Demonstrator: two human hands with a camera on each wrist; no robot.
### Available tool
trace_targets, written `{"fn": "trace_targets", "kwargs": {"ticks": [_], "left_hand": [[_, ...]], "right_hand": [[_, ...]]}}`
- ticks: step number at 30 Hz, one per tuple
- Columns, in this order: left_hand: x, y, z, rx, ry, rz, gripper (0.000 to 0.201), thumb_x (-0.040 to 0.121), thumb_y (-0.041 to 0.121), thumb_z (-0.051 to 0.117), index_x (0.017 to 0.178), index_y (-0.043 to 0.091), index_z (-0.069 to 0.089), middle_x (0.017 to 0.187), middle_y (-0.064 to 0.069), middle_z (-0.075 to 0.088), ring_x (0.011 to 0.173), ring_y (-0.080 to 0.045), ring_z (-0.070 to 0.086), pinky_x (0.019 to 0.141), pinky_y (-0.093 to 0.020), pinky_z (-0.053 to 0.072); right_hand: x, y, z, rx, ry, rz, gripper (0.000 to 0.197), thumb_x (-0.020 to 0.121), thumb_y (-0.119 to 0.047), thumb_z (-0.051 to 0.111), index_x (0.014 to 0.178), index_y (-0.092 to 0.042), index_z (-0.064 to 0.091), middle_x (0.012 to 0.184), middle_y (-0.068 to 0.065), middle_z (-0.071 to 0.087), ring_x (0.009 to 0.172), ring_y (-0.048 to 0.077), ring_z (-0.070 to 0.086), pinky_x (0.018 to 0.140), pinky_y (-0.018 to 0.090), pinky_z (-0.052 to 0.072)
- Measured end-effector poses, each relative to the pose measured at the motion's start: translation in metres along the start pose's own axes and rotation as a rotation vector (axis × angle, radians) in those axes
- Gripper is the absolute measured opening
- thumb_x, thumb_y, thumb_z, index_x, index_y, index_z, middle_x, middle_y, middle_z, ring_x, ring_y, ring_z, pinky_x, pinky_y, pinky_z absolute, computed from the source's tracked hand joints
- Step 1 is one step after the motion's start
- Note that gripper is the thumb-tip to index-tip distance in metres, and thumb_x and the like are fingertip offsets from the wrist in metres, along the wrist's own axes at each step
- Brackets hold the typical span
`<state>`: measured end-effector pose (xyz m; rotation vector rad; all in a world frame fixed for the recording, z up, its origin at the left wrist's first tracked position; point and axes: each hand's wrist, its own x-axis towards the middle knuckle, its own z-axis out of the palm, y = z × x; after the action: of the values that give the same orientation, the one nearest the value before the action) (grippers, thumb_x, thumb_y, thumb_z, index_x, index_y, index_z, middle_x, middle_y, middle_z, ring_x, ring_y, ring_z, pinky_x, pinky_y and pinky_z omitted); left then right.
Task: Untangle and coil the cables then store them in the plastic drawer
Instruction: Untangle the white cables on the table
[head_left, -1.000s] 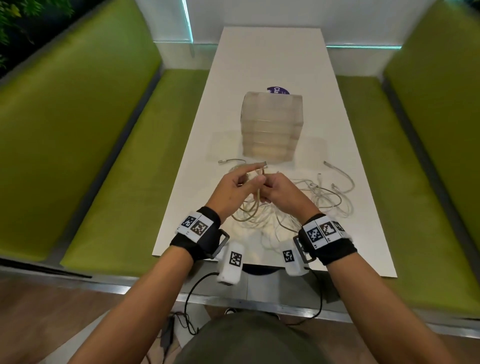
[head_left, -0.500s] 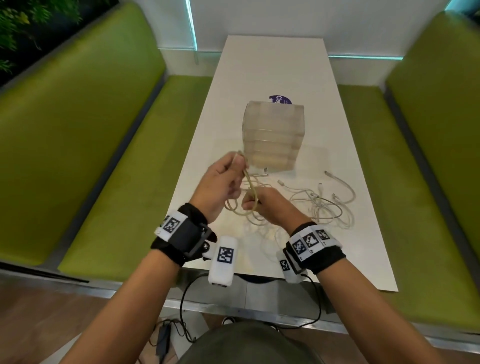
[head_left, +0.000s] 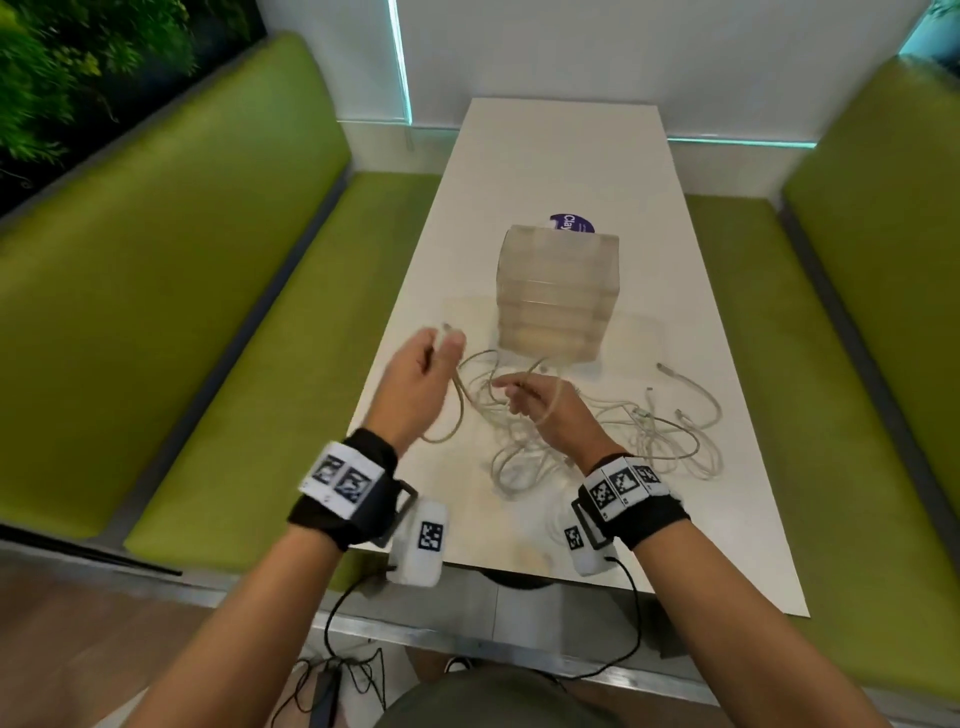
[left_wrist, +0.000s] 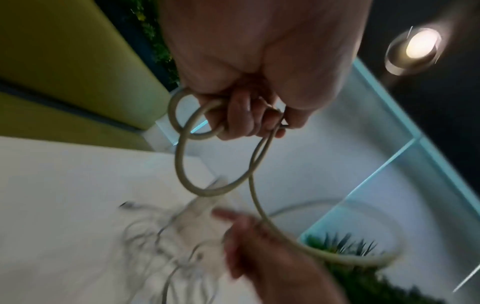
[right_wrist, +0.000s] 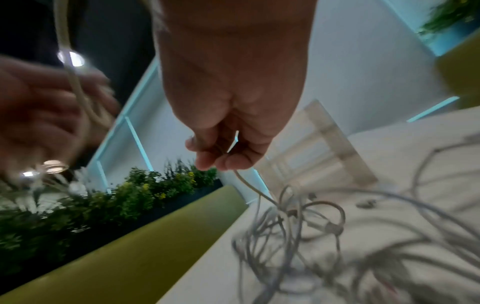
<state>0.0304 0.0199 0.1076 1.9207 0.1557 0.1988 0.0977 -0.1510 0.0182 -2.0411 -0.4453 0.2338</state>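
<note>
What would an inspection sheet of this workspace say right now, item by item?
Surface: white table, long and narrow.
Job's things: clear plastic drawer stands mid-table; tangled cables lie before it.
Clutter: purple sticker behind the drawer.
Grippers: left hand grips loops of a beige cable; right hand pinches the same cable.
Cables: black wires hang from the wrist cameras.
Surroundings: green benches, plants.

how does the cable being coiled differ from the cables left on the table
The beige cable is thicker than the white cables. It is lifted off the table, gripped as loops in the left hand and fed through the right hand; the white cables lie loose on the table in a tangle. Its loops are round and orderly; theirs cross over one another. All lie in front of the plastic drawer, none stored.
</note>
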Motion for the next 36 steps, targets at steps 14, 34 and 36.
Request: {"fn": "trace_targets", "kwargs": {"ticks": [14,34,36], "left_hand": [[-0.010,-0.003,0.040,0.115,-0.378,-0.095,0.029,0.097,0.024,0.050,0.068,0.029,0.054,0.046,0.013,0.041,0.043,-0.005,0.035,0.048,-0.022,0.027],[-0.016,-0.007,-0.008,-0.042,-0.136,-0.124,0.044,0.094,0.025,0.054,0.055,0.026,0.035,0.050,0.010,0.028,0.049,-0.015,0.020,0.051,-0.043,0.014],[-0.014,-0.011,-0.010,-0.038,-0.127,-0.145,0.044,0.094,0.024,0.054,0.055,0.026,0.035,0.049,0.010,0.028,0.048,-0.015,0.021,0.049,-0.040,0.015]], "right_hand": [[-0.012,-0.028,-0.010,-0.277,0.009,-0.120,0.029,0.086,-0.001,0.050,0.104,-0.010,0.070,0.091,0.008,0.068,0.083,0.020,0.058,0.076,0.034,0.046],[0.002,0.022,-0.041,-0.252,0.129,0.003,0.022,0.081,0.009,0.056,0.091,-0.009,0.063,0.101,0.000,0.052,0.089,0.018,0.055,0.082,0.027,0.048],[-0.001,0.022,-0.045,-0.201,0.138,0.020,0.031,0.078,0.014,0.052,0.089,-0.014,0.060,0.099,0.003,0.055,0.088,0.021,0.057,0.080,0.027,0.049]]}}
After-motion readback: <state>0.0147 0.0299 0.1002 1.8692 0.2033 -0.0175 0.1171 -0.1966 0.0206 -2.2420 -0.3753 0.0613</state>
